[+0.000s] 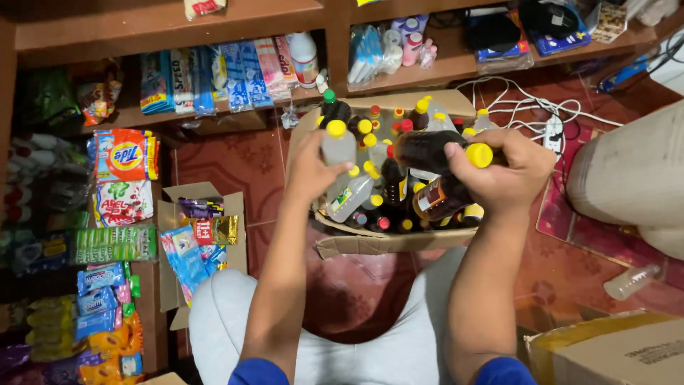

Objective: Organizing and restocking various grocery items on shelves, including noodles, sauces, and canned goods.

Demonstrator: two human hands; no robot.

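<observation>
dark bottle (427,150) w/ yellow cap tight in right hand (509,171), clear bottle (338,146) gripped in left hand (310,171), over cardboard box (385,244)

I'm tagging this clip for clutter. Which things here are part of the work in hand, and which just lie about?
In hand: left hand on clear bottle; right hand on dark bottle; bottle box.
Lying about: sachet box, white cables, loose bottle, shelf packets.

Two hands (313,167), three cardboard boxes (370,244)
</observation>
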